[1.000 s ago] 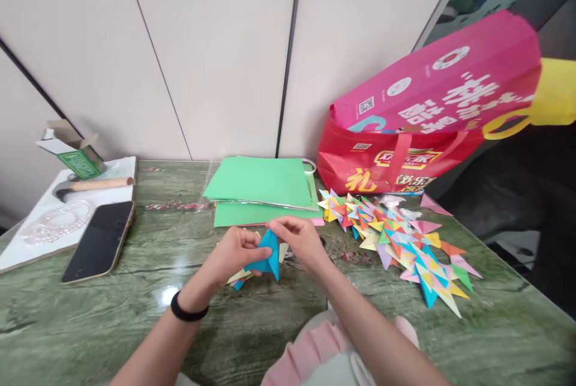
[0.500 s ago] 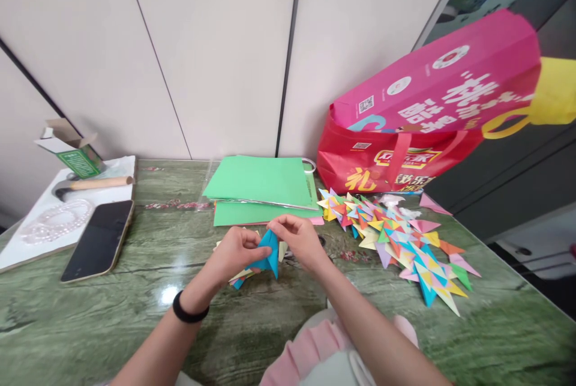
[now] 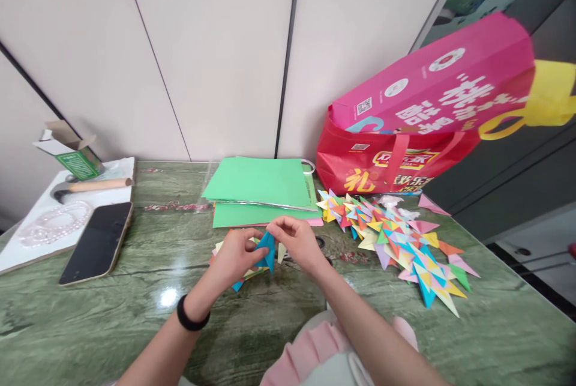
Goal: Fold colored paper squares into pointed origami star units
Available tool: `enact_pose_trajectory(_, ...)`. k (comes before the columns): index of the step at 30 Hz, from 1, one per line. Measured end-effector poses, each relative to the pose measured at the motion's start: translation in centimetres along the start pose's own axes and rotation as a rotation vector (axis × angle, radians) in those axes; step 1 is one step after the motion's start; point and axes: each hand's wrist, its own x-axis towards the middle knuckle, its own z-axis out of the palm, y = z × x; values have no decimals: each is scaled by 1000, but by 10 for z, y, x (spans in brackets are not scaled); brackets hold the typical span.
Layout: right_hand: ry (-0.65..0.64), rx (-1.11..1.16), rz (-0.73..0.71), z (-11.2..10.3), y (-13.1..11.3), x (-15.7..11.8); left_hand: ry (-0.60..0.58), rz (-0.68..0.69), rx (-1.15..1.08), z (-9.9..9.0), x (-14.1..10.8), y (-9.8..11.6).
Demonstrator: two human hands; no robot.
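Note:
A folded blue paper piece (image 3: 268,249) is pinched between both hands above the table. My left hand (image 3: 236,257), with a black band on its wrist, holds its left side between thumb and fingers. The fingertips of my right hand (image 3: 299,242) are closed on its top. Beneath and behind my left hand lie several coloured paper pieces (image 3: 238,284), partly hidden. Green paper sheets (image 3: 263,182) lie stacked just beyond the hands. To the right spreads a long pile of folded, pointed paper pieces (image 3: 396,233) in many colours.
On the left are a black phone (image 3: 96,242), a white board (image 3: 27,239) with beads (image 3: 56,223), a wooden-handled tool (image 3: 96,185) and an open green box (image 3: 78,161). Red and pink bags (image 3: 405,158) stand at the back right. Dark scissors handles (image 3: 320,242) show beside my right hand.
The blue piece looks narrower and has turned slightly between the fingers. My left hand has shifted a little, and both hands still hold the piece.

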Motion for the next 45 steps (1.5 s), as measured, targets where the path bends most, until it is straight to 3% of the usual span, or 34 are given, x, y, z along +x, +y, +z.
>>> enact_pose_trajectory(6, 0, 39, 27, 0, 1, 0, -52, 45, -4, 0, -2, 5)
enact_pose_trajectory(14, 22, 172, 28, 1, -2, -1, -136, -56, -173, -1, -8, 14)
enact_pose_trajectory(25, 11, 237, 99, 1, -5, -1, -95, -82, -249, -3, -7, 14)
enact_pose_trajectory(31, 15, 200, 119, 5, -2, -1, -95, -48, -136, 0, -7, 13)
enact_pose_trajectory(36, 31, 164, 84, 5, -3, -2, -23, 54, 0, 3, -4, 10)
enact_pose_trajectory(40, 33, 100, 29, 3, -3, -3, -48, 23, -73, 4, -4, 10)
enact_pose_trajectory(45, 16, 96, 17, 5, -1, -2, 41, -9, -276, 1, -3, 7)
